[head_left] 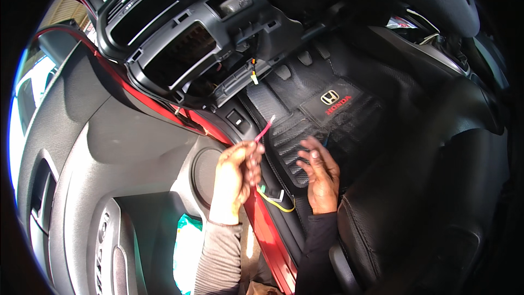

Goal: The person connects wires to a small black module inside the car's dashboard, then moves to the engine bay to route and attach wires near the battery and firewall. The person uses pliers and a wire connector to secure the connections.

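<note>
My left hand (238, 170) is closed in a pinch around a red wire (264, 131), whose pale tip sticks up past the fingers. Just below that hand, a yellow wire (279, 206) curves over the door sill, and a small green piece (262, 189) shows at its upper end. Whether the yellow wire joins the red one is hidden by my fingers. To the right, my right hand (322, 181) is held up over the floor mat with its fingers apart, slightly blurred. Nothing shows in its grasp.
An open car door (147, 155) stands on the left, beside the red sill (267, 235). Ahead is a partly dismantled dashboard (229, 33) with a white connector (254, 79) hanging below it. A black floor mat (295, 131) lies in the footwell; a dark seat (404, 224) is at right.
</note>
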Demonstrator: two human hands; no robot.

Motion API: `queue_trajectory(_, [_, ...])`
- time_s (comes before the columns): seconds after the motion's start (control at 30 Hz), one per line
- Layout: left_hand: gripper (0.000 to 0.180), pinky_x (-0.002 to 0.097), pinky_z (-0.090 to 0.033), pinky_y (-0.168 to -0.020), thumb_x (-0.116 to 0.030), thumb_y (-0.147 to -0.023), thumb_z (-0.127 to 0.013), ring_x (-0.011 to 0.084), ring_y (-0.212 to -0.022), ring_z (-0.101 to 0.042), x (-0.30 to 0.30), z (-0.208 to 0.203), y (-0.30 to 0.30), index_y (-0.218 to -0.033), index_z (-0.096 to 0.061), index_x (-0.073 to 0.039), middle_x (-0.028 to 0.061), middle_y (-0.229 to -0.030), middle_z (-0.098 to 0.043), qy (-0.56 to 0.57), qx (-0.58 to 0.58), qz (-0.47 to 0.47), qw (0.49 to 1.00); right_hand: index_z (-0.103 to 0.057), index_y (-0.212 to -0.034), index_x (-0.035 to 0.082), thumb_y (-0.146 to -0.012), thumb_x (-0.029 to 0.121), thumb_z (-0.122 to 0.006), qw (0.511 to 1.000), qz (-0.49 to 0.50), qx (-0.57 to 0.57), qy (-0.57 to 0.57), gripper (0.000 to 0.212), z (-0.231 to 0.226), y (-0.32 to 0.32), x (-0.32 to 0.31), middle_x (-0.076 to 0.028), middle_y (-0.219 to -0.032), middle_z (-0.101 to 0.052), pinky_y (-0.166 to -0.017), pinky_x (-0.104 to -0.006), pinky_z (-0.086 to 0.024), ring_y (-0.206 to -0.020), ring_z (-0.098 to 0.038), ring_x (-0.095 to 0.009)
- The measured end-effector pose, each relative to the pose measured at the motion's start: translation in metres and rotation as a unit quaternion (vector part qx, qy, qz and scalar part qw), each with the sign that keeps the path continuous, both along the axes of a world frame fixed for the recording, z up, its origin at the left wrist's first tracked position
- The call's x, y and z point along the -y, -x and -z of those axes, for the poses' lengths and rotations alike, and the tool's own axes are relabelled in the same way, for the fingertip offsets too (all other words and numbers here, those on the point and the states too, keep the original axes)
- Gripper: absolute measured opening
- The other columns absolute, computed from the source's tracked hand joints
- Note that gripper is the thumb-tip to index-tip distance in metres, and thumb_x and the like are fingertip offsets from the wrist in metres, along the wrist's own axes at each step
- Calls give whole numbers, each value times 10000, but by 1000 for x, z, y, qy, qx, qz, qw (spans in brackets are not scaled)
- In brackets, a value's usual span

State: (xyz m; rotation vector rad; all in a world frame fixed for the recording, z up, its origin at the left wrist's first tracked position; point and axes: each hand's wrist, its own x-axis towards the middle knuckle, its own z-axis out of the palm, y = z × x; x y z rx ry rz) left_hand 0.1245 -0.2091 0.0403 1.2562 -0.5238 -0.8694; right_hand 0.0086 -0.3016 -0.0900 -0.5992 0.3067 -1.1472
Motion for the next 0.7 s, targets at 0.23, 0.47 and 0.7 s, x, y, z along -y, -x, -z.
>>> queue_trajectory(0.23, [198, 211, -294, -410, -193, -976, -595, 68, -483, -351, -33, 38, 24, -918, -601, -3, -4, -657, -470, -54, -193, 53, 978, -627, -1281, -56, -1018, 159, -631, 985, -108, 130, 39, 340, 2, -1, -4, -135, -1097, -701, -844, -306, -563, -934, -676, -162])
queue_trajectory(0.47, [216, 200, -287, -402, -207, -1000, -605, 47, -488, -353, -35, 42, 33, -973, -631, 5, -23, -664, -472, -82, -202, 69, 973, -678, -1058, -46, -987, 63, -655, 983, -105, 146, 38, 133, 4, 2, -4, -108, -946, -696, -760, -280, -536, -809, -640, -137])
queue_trajectory(0.7, [232, 202, -295, -436, -230, -1023, -650, 17, -497, -391, -34, 37, 57, -1091, -747, -30, -72, -626, -469, -159, 157, 21, 975, -649, -930, 9, -945, 32, -697, 993, -64, 95, 33, 55, 7, -3, -3, -34, -804, -635, -664, -257, -479, -687, -564, -104])
